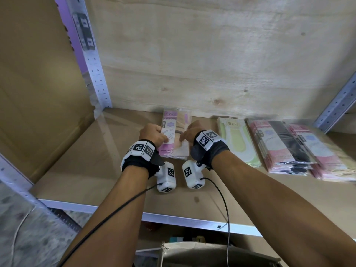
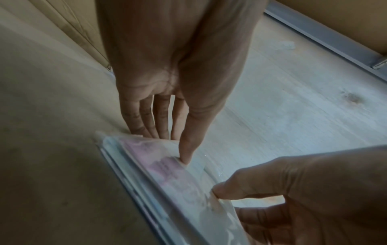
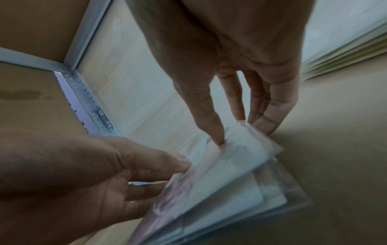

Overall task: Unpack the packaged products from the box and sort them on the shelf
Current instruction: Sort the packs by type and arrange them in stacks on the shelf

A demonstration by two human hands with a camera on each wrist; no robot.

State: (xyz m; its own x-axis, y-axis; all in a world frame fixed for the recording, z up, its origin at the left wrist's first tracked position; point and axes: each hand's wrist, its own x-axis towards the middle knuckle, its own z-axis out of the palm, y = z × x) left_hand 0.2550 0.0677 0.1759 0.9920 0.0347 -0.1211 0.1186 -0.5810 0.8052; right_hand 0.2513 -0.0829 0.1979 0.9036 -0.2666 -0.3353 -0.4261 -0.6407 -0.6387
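Observation:
A stack of flat pink-and-beige packets (image 1: 174,135) lies on the brown shelf board (image 1: 92,160), near the back wall. My left hand (image 1: 155,133) grips its left edge and my right hand (image 1: 187,132) grips its right edge. In the left wrist view my left hand (image 2: 167,145) has its thumb on top of the stack (image 2: 167,175), with the fingers down along its side. In the right wrist view my right hand (image 3: 240,134) pinches the stack (image 3: 230,175) the same way. The stack's underside is hidden.
To the right lie a pale green packet stack (image 1: 238,141), a pink-and-black stack (image 1: 283,149) and a pink stack (image 1: 325,155). A metal upright (image 1: 94,74) and cardboard panel (image 1: 38,93) stand at the left. An open box (image 1: 212,253) sits below the shelf edge (image 1: 173,218).

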